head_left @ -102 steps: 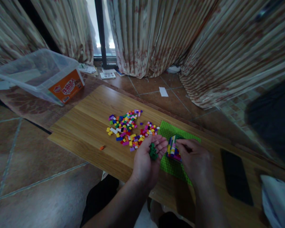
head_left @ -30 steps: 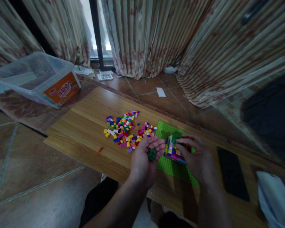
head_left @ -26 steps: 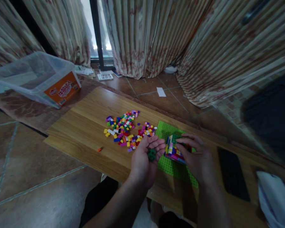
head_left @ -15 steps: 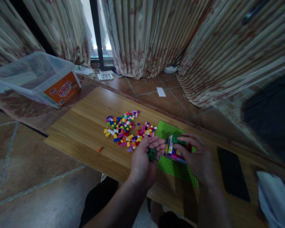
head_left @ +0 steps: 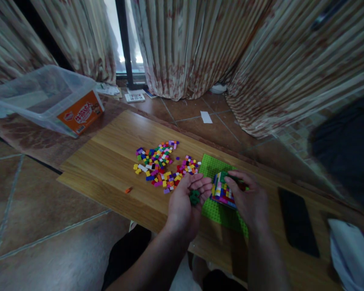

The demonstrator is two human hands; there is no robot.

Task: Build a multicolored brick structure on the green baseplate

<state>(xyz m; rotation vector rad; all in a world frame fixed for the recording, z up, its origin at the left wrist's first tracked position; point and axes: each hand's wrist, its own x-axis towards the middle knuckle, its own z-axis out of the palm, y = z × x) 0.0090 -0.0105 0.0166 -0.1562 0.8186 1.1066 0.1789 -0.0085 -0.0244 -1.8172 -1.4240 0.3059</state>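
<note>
On the light-brown wooden worktop (head_left: 109, 149), head view: spotting a small multicoloured structure of stacked plastic bricks (head_left: 221, 193) on a bright-green studded baseplate (head_left: 216, 216). With the left hand (head_left: 183, 204), palm up, grip spread loosely, cradling dark-green plastic bricks (head_left: 194, 197) just beside it. With the right hand (head_left: 250, 196), touching its top; pinched on a brick or not, cannot tell. Near the left fingers, spilling wide: loose mixed-colour bricks (head_left: 159, 161).

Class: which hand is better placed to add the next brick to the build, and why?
Probably the right hand: it is at the top of the brick build, while the left hand is held palm up, loaded with dark green pieces.
</note>
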